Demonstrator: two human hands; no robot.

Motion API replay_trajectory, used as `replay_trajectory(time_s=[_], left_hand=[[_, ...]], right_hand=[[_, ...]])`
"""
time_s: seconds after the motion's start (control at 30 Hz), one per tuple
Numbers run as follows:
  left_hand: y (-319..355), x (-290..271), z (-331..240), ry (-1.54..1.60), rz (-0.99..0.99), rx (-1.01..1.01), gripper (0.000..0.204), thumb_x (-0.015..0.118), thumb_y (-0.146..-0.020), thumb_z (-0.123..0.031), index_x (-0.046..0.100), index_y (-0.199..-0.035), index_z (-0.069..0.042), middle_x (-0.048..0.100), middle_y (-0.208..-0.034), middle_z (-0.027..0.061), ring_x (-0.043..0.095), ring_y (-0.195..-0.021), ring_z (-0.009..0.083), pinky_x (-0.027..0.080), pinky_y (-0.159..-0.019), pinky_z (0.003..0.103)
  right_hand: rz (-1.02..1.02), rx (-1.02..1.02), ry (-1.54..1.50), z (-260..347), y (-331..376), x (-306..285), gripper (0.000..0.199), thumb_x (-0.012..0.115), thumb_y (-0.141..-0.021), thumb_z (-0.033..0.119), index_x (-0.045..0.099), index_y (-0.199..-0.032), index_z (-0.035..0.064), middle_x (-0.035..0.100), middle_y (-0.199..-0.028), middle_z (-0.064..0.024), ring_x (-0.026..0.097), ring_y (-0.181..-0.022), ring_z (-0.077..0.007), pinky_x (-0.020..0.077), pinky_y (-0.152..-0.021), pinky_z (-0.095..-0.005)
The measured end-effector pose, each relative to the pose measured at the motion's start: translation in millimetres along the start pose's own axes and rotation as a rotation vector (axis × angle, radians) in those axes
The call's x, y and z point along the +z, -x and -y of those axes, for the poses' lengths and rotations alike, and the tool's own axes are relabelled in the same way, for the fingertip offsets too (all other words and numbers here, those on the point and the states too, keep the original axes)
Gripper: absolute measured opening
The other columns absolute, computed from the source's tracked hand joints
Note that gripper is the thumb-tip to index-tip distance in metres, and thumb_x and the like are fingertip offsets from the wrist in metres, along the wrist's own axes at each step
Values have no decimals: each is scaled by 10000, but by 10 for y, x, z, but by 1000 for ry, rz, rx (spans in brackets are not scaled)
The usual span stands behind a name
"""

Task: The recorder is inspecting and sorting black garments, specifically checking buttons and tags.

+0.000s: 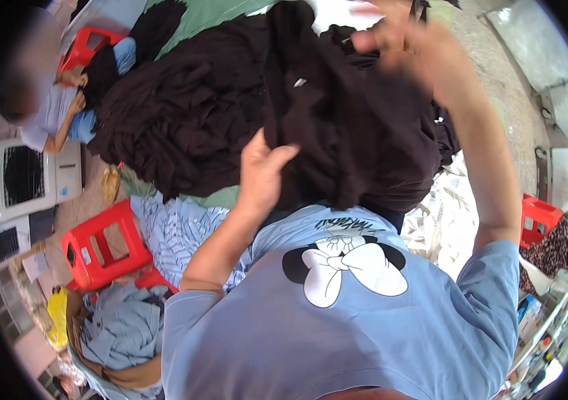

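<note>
A dark brown-black garment (324, 120) with a small white tag hangs in front of me, spread across my lap. My left hand (262, 172) grips its left edge, the thumb on top and the fingers mostly hidden behind the cloth. Raised at the upper right, my right hand (404, 47) is smeared by motion above the dark fabric, and its finger positions do not show clearly. Beyond and to the left lies a large heap of dark garments (191, 100).
At the left stand a red plastic stool (107, 243) and a bin of blue-grey cloth (121, 327). Patterned light-blue fabric (177, 233) lies by my left arm, white cloth (444, 213) by my right. Another person (54, 120) sits at the far left, handling dark cloth.
</note>
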State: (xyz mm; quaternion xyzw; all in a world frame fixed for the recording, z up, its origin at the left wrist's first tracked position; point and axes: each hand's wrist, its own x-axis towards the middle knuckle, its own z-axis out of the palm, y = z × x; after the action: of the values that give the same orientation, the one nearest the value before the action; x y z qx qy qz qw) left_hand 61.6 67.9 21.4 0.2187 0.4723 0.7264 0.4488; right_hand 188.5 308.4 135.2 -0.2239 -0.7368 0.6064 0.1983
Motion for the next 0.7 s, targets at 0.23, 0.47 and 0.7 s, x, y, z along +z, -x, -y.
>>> replay_trajectory(time_s=[0.23,0.47,0.7], left_hand=[[422,-1413,24,-534,-370,-248,135,620,-880,-59,608,-1005,-8,670,-885,68,620,-766,105,485,-705,216],[-327,-794,69,-789,-108,123,115,587,-874,7,634,-978,-2,652,-902,26,611,-851,106,467,-798,226],[-98,-218,18,-1108,725,251,175,653,-738,-47,636,-913,-43,609,-831,84,580,-866,215,410,-863,321]], right_hand=[[192,88,503,-987,1123,294,333,676,-848,201,616,-1092,-18,574,-981,-116,595,-782,-214,482,-688,-329],[74,-95,996,-1027,1441,823,539,797,-675,181,587,-1144,22,542,-1106,-115,580,-985,-274,518,-770,-357],[-40,-65,875,-1277,1521,487,521,619,-594,-103,586,-1094,37,528,-1142,-121,560,-1056,-309,507,-819,-368]])
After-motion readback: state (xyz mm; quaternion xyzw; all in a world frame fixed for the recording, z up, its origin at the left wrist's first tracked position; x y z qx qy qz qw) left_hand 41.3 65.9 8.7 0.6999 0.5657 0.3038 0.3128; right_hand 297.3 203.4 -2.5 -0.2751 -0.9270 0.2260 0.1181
